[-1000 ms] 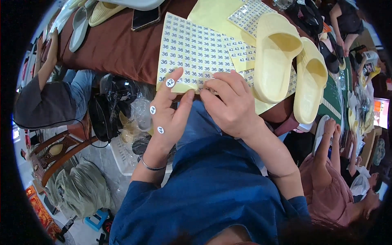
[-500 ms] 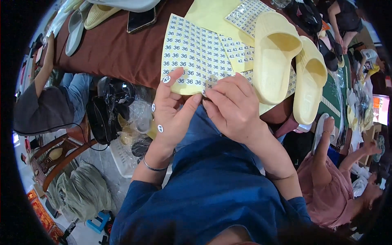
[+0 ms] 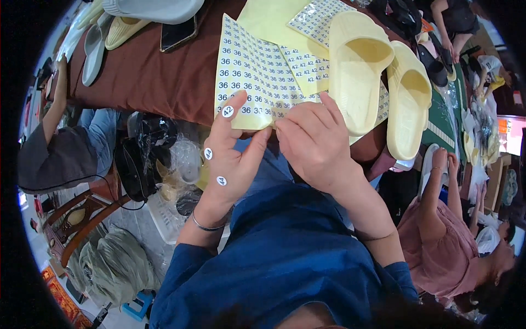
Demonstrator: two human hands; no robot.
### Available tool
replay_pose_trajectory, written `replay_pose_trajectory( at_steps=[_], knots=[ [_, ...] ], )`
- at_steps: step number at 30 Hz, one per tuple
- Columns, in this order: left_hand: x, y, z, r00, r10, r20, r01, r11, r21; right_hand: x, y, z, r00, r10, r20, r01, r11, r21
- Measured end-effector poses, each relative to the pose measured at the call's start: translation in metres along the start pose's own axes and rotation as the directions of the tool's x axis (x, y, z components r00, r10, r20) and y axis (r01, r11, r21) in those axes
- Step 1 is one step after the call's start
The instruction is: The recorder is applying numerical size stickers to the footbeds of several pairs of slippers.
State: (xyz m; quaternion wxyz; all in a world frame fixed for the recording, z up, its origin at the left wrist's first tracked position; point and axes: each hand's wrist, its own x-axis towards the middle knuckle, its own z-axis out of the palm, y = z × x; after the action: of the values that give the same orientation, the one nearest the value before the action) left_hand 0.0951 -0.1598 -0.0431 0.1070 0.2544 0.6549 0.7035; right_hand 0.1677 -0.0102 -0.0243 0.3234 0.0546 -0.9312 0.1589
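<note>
A pale yellow sheet of small round number stickers (image 3: 241,66) lies at the table's near edge. My left hand (image 3: 227,156) holds its lower edge between thumb and fingers. Round white stickers (image 3: 222,180) are stuck on that hand, on the index finger and along its back. The fingertips of my right hand (image 3: 315,145) are pinched together at the sheet's lower edge, beside the left thumb; whether a sticker is between them is hidden. Close to my right hand rests a cream slide sandal (image 3: 355,118), and a second cream sandal (image 3: 408,109) is just right of it.
More sticker sheets (image 3: 312,68) lie under and behind the sandals. A phone (image 3: 178,34) and grey sandals (image 3: 94,55) sit on the brown tablecloth (image 3: 164,71). People work at left and right; one in pink (image 3: 438,241) is at the right. A wooden chair (image 3: 74,219) stands left.
The sheet's lower edge is bent a little differently at my fingertips. My right fingers have closed up slightly. The table things appear shifted left, and the person in pink has moved their arms.
</note>
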Motion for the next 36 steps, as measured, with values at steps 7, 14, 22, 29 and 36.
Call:
replay_pose_trajectory(
  at_steps=[7,14,22,29,36],
  knots=[
    [0.007,-0.001,-0.001,1.0,-0.008,0.026,0.009,0.999,-0.035,0.001,0.008,-0.017,0.993,0.061,-0.103,-0.049,0.992,0.116],
    [0.035,-0.002,0.003,0.999,0.033,-0.03,-0.025,0.974,0.226,-0.013,0.038,-0.08,0.977,0.112,-0.181,-0.124,0.99,-0.061],
    [0.064,-0.006,0.009,0.995,0.054,0.082,-0.087,0.873,0.48,-0.063,0.073,-0.13,0.918,0.221,-0.329,-0.314,0.912,-0.264],
    [0.031,0.032,-0.003,0.971,-0.054,0.234,-0.062,0.887,0.458,-0.096,0.09,-0.146,0.934,0.309,-0.181,-0.358,0.811,-0.463],
    [0.034,0.053,0.04,0.933,-0.01,0.361,-0.099,0.954,0.282,-0.099,0.09,-0.155,0.942,0.316,-0.113,-0.331,0.814,-0.477]
  ],
)
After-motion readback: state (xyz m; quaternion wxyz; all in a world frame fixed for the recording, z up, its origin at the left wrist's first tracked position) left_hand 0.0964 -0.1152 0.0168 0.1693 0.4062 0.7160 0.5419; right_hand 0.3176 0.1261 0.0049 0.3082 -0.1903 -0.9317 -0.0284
